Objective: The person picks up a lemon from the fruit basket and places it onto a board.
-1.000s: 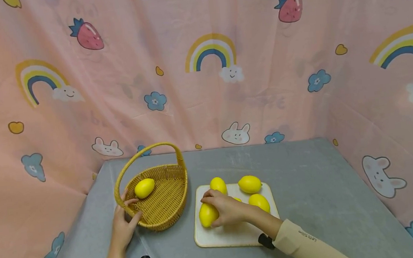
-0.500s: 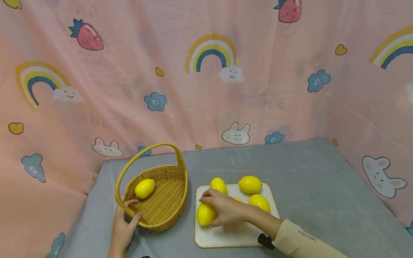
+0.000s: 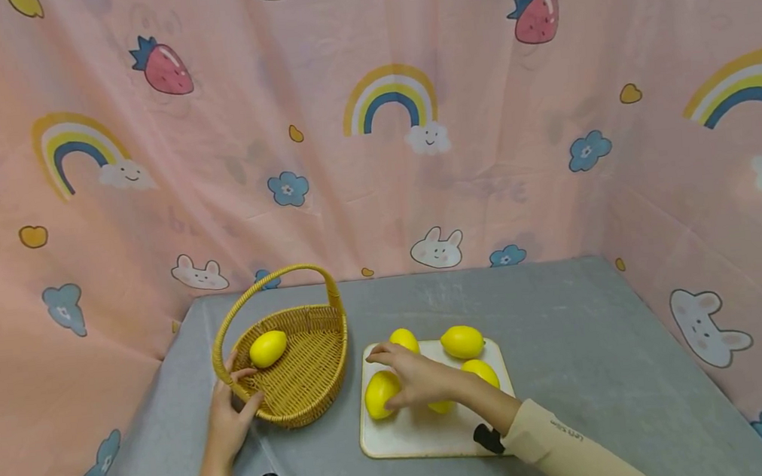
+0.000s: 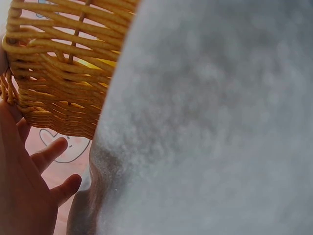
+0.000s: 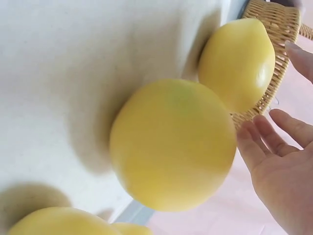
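Observation:
My left hand grips the near-left rim of a yellow wicker basket, thumb over the edge and fingers by the handle's foot. One lemon lies inside. In the left wrist view the basket's woven side tilts above the spread fingers. Over a white tray, my right hand hovers with loose fingers round the tray's front-left lemon, the thumb overlapping it. The right wrist view shows these fingers apart from that lemon; another lemon looms close to the camera.
Other lemons on the tray are at the back left, the back right and the right side; one is partly under the right hand. A grey cloth covers the table, with pink patterned curtains behind.
The right hand has loosened from the front-left lemon, which has shifted slightly left on the tray. Another lemon shows below that hand. The left hand and basket stay put.

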Action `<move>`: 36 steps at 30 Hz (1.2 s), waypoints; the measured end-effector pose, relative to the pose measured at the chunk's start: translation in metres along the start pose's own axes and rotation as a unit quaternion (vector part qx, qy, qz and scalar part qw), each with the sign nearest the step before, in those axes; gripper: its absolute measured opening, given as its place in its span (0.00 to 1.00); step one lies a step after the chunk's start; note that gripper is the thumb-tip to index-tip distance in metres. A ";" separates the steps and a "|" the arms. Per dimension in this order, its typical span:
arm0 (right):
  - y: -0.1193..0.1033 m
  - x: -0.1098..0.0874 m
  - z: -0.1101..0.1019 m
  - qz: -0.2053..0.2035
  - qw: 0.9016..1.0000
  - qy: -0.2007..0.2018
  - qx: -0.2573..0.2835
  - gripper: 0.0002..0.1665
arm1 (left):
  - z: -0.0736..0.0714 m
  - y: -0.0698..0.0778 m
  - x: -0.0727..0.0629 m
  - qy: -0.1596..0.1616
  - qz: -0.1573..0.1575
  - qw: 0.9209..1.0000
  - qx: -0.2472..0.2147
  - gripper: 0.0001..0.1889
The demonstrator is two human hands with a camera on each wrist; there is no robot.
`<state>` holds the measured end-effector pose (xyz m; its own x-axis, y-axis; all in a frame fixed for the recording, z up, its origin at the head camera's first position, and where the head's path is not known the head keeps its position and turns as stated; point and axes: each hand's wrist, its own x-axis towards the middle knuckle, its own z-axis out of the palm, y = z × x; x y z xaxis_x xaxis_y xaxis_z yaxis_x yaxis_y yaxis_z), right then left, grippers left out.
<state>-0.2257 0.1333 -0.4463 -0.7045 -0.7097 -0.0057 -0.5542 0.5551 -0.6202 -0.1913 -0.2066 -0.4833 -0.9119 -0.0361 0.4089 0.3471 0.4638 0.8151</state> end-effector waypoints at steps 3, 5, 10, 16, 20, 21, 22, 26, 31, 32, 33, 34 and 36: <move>-0.001 0.003 -0.003 0.010 1.000 0.000 0.019 0.43 | 0.000 0.000 0.000 -0.001 -0.005 1.000 0.002 0.16; -0.002 0.006 -0.004 0.012 0.999 0.003 0.033 0.42 | 0.001 -0.005 0.000 0.000 -0.005 1.000 0.002 0.16; -0.005 0.018 -0.008 -0.029 0.996 0.026 0.079 0.39 | 0.000 -0.010 0.000 0.002 0.010 1.000 0.001 0.16; -0.010 0.040 -0.012 -0.059 0.991 0.040 0.116 0.39 | -0.001 -0.004 0.000 -0.002 0.006 1.000 0.008 0.15; -0.019 0.056 -0.016 -0.055 0.986 0.044 0.149 0.36 | -0.001 -0.004 0.000 0.000 0.008 1.000 0.005 0.15; -0.022 0.060 -0.017 -0.054 0.985 0.046 0.156 0.36 | 0.000 -0.004 0.000 0.001 0.010 1.000 0.004 0.15; -0.023 0.065 -0.018 -0.056 0.984 0.047 0.162 0.35 | 0.000 -0.005 0.000 0.002 0.010 1.000 0.001 0.15; -0.032 0.084 -0.021 -0.066 0.981 0.055 0.171 0.32 | 0.000 -0.012 0.001 0.002 0.012 1.000 0.002 0.16; -0.044 0.108 -0.021 -0.073 0.978 0.050 0.186 0.32 | 0.003 -0.036 0.003 0.004 0.001 1.000 0.000 0.18; -0.046 0.112 -0.019 -0.074 0.978 0.045 0.188 0.32 | 0.004 -0.040 0.004 0.005 -0.003 1.000 0.000 0.18; -0.048 0.117 -0.017 -0.076 0.978 0.040 0.189 0.32 | 0.004 -0.044 0.004 0.005 -0.008 1.000 0.003 0.18; -0.050 0.121 -0.015 -0.076 0.979 0.035 0.188 0.32 | 0.005 -0.045 0.004 0.006 -0.011 1.000 0.004 0.20; -0.053 0.129 -0.010 -0.076 0.981 0.029 0.178 0.32 | 0.005 -0.043 0.003 0.003 -0.011 1.000 0.005 0.22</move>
<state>-0.2917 0.0165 -0.4062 -0.6549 -0.7414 0.1465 -0.4731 0.2510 -0.8445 -0.2100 -0.2219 -0.5195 -0.9177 -0.0516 0.3940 0.3256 0.4709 0.8199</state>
